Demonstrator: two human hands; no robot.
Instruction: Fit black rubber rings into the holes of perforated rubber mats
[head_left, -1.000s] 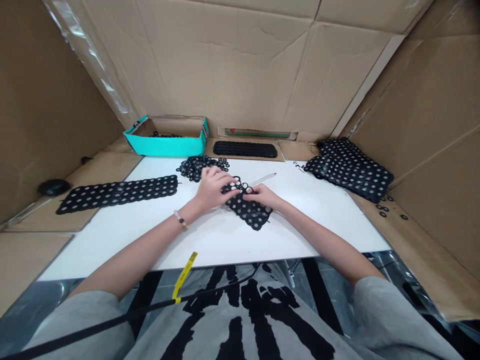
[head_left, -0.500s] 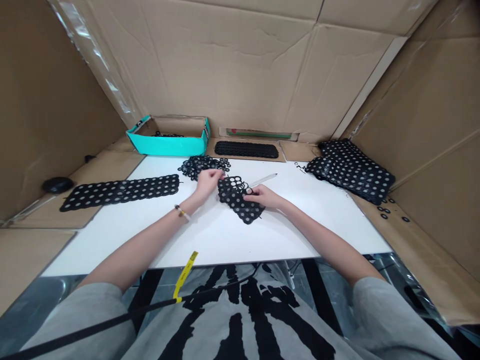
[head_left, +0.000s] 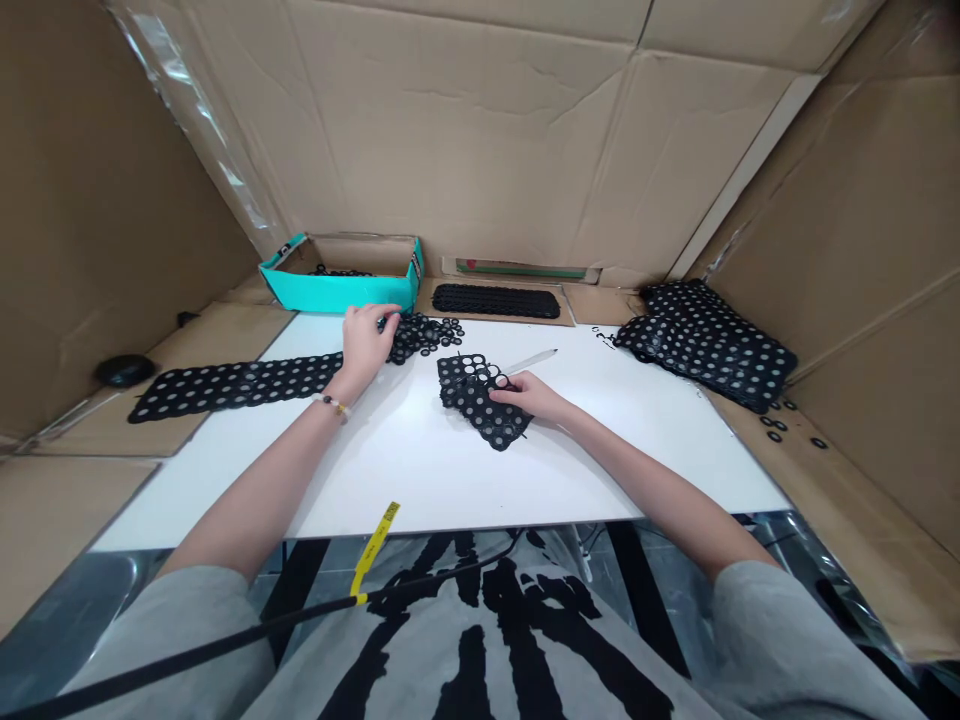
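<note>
Perforated black sheet (head_left: 469,395) flat on the white table (head_left: 390,470), one corner pointing toward the body. Right hand (head_left: 529,396) lying across the sheet's right side, fingers lightly curled, no clear pinch visible, though hard to be sure from this angle. Left hand (head_left: 366,338) beyond and left of the sheet, fingers bent down at the edge of a heap of small black rings (head_left: 426,337), any hold on a ring impossible to tell. Probably light, soft, rubbery stuff, likely to sag and drape if lifted by one corner, so best taken by two opposite edges or slid flat. Thin webs between the holes apparently easy to tear, rings light enough to scatter at a brush. White pen-like stick (head_left: 529,361) just beyond the sheet. Long black strip (head_left: 232,388) left of the sheet, stacked sheets (head_left: 705,345) well to its right, teal box (head_left: 339,292) farther off, beyond and left of it.
</note>
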